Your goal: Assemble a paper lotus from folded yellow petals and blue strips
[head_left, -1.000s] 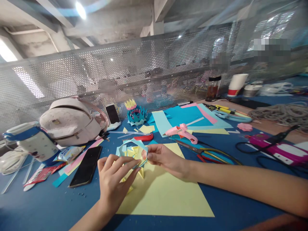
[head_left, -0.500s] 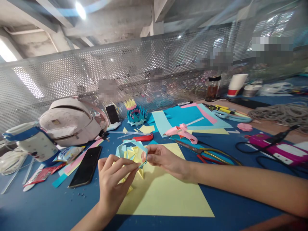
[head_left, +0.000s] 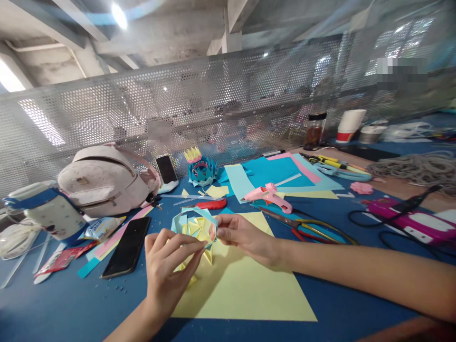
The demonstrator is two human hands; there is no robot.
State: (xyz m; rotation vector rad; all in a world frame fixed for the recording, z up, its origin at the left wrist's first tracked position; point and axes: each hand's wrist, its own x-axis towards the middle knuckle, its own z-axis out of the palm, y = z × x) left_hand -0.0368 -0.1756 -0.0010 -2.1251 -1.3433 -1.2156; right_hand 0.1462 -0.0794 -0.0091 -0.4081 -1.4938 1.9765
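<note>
Perforated metal screen point(head_left: 142, 104) stands behind the blue counter point(head_left: 117, 313), under a concrete ceiling with bright lights. Near the counter's front, above the upper left part of a pale yellow sheet point(head_left: 256, 285), is a light blue paper ring point(head_left: 210, 216), held between two hands. The left hand point(head_left: 167, 266) has its thumb and fingers pinched narrow on the ring's lower edge; the right hand point(head_left: 245, 237) grips its right side, fingers closed round the band. Folded yellow paper pieces point(head_left: 194, 228) show through and below the ring; whether they are joined to it, I cannot tell.

Just beyond the ring lies a red cutter point(head_left: 213, 204). Farther back sit a spiky blue paper piece point(head_left: 203, 172) and a small yellow paper crown point(head_left: 193, 155). To the right are a pink glue gun point(head_left: 268, 194), scissors point(head_left: 320, 228) with yellow handles, and overlapping blue, pink and pale sheets point(head_left: 281, 171). Left of the hands lies a black phone point(head_left: 126, 247), with a red wrapper point(head_left: 66, 261), a flask point(head_left: 50, 211) and a pale pink backpack point(head_left: 103, 178) beyond. At the far right are a magenta device point(head_left: 415, 221), coiled grey cord point(head_left: 416, 168), a dark-lidded jar point(head_left: 315, 133) and a paper cup point(head_left: 351, 126).
</note>
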